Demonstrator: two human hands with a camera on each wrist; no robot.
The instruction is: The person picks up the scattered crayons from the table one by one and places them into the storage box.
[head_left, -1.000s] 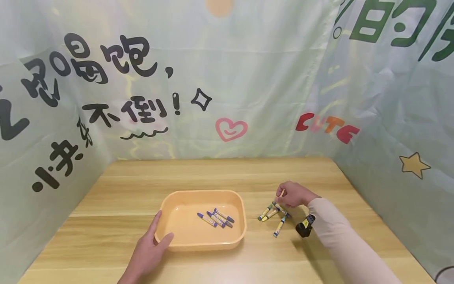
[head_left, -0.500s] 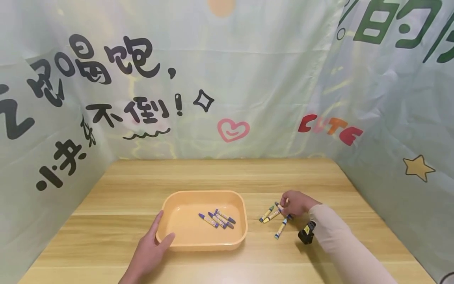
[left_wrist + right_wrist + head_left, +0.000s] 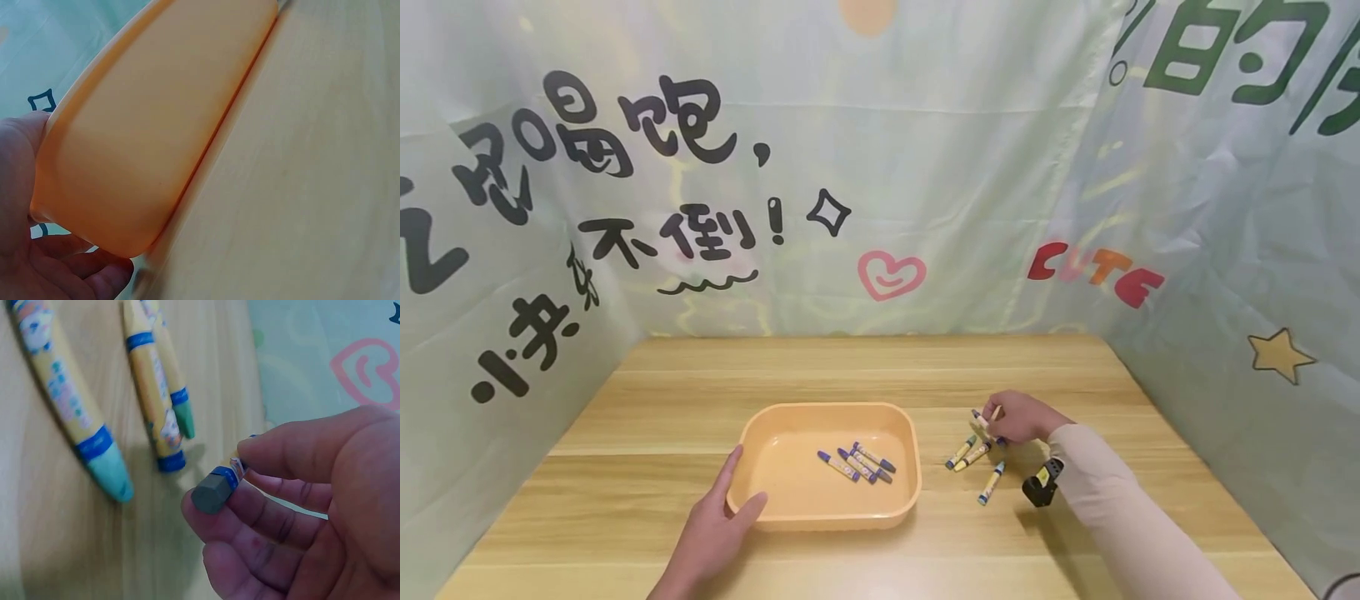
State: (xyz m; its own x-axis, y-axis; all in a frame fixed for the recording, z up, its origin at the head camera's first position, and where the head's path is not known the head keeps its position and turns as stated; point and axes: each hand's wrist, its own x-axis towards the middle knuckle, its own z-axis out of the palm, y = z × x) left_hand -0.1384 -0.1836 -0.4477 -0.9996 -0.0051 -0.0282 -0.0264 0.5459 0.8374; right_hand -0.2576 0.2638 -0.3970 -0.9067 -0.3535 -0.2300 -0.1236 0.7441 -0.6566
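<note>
My left hand (image 3: pixel 718 521) grips the left end of a light orange plastic tray (image 3: pixel 820 523), thumb over the near rim. In the left wrist view its fingers (image 3: pixel 112 275) curl under the tray's corner. Several crayons lie loose inside the tray, among them a blue-tipped crayon (image 3: pixel 838 466). Right of the tray, my right hand (image 3: pixel 1026 417) pinches a crayon between thumb and fingers. The right wrist view shows the grey end of this crayon (image 3: pixel 212 492). Beneath and beside that hand lie a green-tipped crayon (image 3: pixel 961 452), a yellow-tipped crayon (image 3: pixel 973 457) and a light-blue-tipped crayon (image 3: pixel 991 483).
The wooden table (image 3: pixel 850 371) carries everything. Printed fabric walls (image 3: pixel 962 183) enclose its back and sides. A black camera (image 3: pixel 1042 483) is worn at my right wrist, below the pale sleeve (image 3: pixel 1120 500).
My right hand went down to the crayons at the right, then rose slightly up and left with a crayon pinched in it. The left hand and the tray stay in place.
</note>
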